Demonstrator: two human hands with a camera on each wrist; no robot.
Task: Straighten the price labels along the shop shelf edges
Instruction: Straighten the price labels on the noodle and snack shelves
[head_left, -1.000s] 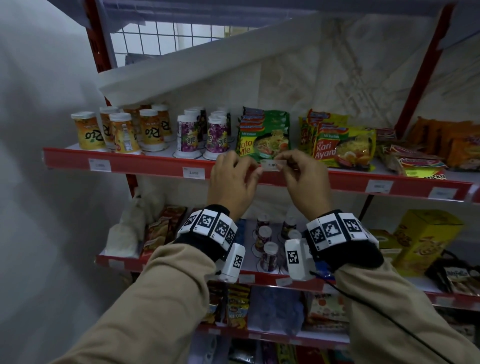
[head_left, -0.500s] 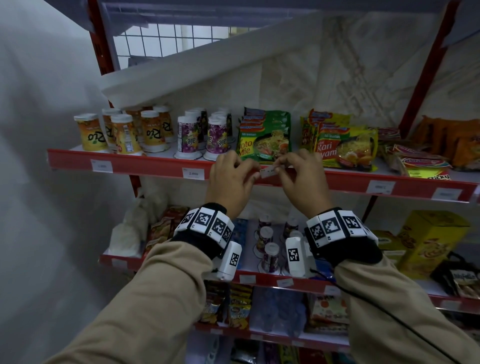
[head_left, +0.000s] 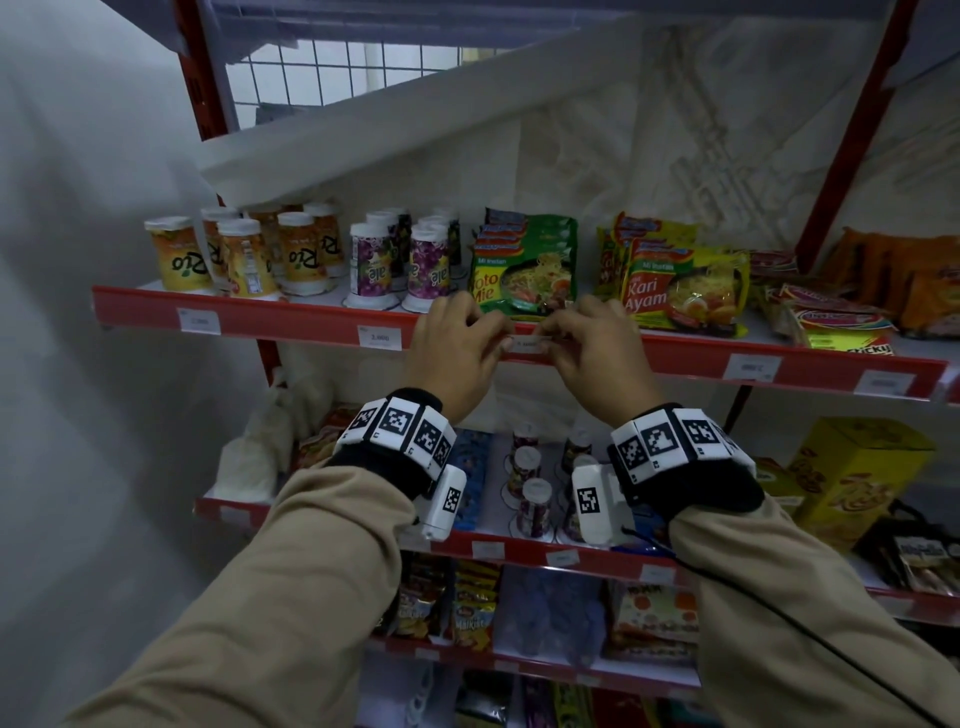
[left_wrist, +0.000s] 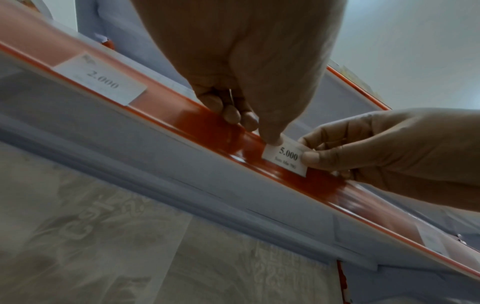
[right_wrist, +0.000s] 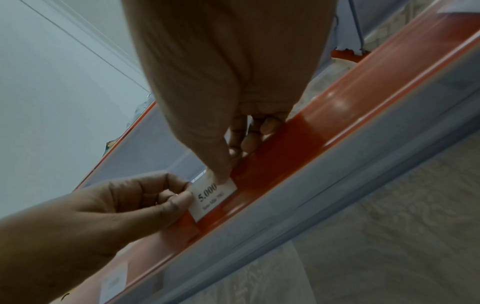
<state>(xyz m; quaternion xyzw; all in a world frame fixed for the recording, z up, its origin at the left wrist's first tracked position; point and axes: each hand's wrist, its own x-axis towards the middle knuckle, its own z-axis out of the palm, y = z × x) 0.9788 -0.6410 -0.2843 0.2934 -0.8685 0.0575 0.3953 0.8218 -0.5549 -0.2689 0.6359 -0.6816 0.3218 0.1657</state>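
The person wears tan sleeves (head_left: 270, 597). Each wrist has a black band (head_left: 382, 467) with white blocks (head_left: 397, 422) that carry black square markers. A thin black cable (head_left: 810, 631) runs over the right sleeve.

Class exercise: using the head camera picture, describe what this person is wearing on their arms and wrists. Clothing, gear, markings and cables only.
Both arms wear loose tan sleeves. Each wrist carries a black cuff ringed by white blocks printed with black square code markers. Under each wrist hangs a white boxy camera unit with its own marker. A thin black cable trails along the right sleeve. The hands are bare.
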